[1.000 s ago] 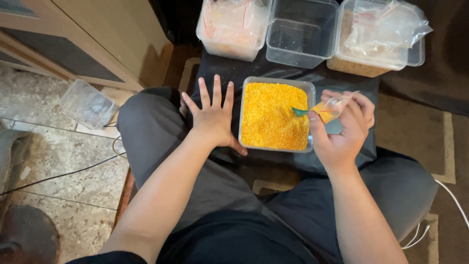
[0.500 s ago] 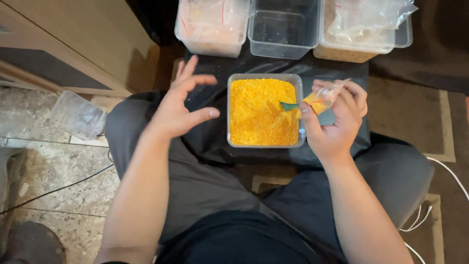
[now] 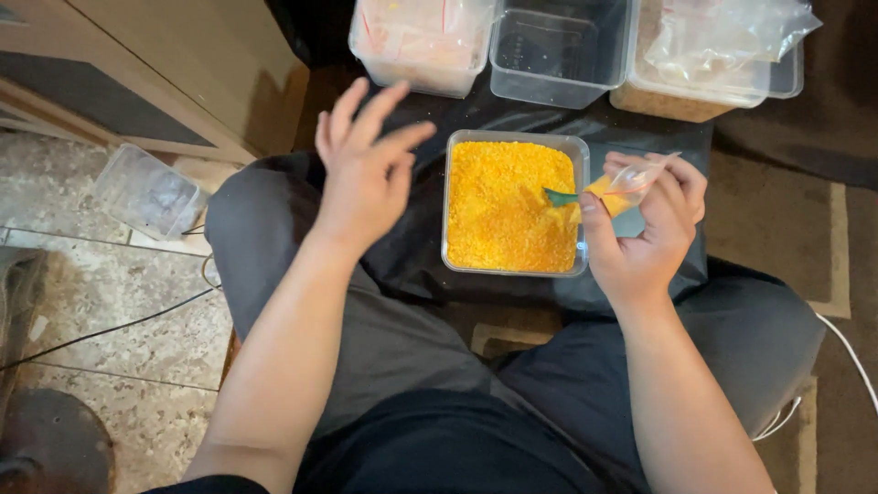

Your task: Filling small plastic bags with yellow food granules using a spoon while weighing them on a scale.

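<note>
The clear tub [image 3: 513,203] of yellow grains sits on the person's lap. The left hand [image 3: 363,174] hangs in the air left of the tub, fingers spread, holding nothing. Right of the tub, the right hand [image 3: 643,229] pinches a small clear bag [image 3: 622,190] with a green scoop [image 3: 560,197].

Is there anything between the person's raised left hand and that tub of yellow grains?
Nothing visible. The left hand hangs open just left of the tub of yellow grains, with only dark cloth beneath. The right hand holds a small bag at the tub's far side.
</note>
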